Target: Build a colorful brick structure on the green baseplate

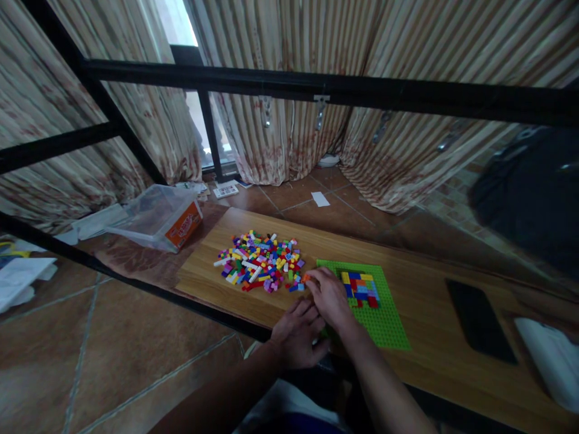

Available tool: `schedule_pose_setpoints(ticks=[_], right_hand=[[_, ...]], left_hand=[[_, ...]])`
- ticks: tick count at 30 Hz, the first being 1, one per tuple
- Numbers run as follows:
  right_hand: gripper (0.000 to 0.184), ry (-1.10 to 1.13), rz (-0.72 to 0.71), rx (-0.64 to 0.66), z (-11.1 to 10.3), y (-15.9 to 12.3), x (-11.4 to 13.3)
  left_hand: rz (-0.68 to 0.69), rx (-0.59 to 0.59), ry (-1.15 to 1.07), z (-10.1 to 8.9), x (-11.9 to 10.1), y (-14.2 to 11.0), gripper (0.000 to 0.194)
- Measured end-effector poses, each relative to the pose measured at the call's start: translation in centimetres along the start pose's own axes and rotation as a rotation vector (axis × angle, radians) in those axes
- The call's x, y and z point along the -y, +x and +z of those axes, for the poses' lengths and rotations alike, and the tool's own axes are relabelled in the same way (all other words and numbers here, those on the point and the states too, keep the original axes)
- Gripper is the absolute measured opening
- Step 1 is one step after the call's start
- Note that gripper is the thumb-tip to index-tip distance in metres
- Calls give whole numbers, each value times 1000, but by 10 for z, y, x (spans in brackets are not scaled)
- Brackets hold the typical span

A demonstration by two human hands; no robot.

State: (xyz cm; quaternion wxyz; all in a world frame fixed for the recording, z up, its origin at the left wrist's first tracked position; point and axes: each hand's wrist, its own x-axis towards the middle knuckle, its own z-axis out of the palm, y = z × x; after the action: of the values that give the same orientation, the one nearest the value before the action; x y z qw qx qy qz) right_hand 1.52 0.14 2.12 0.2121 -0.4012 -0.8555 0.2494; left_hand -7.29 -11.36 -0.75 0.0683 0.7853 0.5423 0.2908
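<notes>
Dim overall, with a cool cast and muted contrast. Lit mainly by pale daylight through the narrow glass window (180,23) at upper left, blown out nearly to white there. Gently brightened across the beige, red-patterned striped fabric curtains (280,132); darker toward the right. Touched by a weak, diffuse sheen on the brown wooden tabletop (425,301), then nearly black just below its front edge. Colourful and readable at the heap of small multicoloured plastic bricks (265,262), though short of crisp detail. Visibly stretched toward the edges, wide-angle fashion; soft and smeared around the large dark rounded shape (529,193) at far right.
</notes>
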Motion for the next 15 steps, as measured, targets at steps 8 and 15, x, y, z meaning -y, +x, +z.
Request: schedule_pose_setpoints(ticks=[8, 15], right_hand=[[27, 21, 59, -180, -38, -60, -30], [33, -107, 137, -259, -68, -82, -85]], left_hand=[[6, -13, -14, -3, 0, -1, 43], [15, -27, -27, -2, 1, -2, 43]])
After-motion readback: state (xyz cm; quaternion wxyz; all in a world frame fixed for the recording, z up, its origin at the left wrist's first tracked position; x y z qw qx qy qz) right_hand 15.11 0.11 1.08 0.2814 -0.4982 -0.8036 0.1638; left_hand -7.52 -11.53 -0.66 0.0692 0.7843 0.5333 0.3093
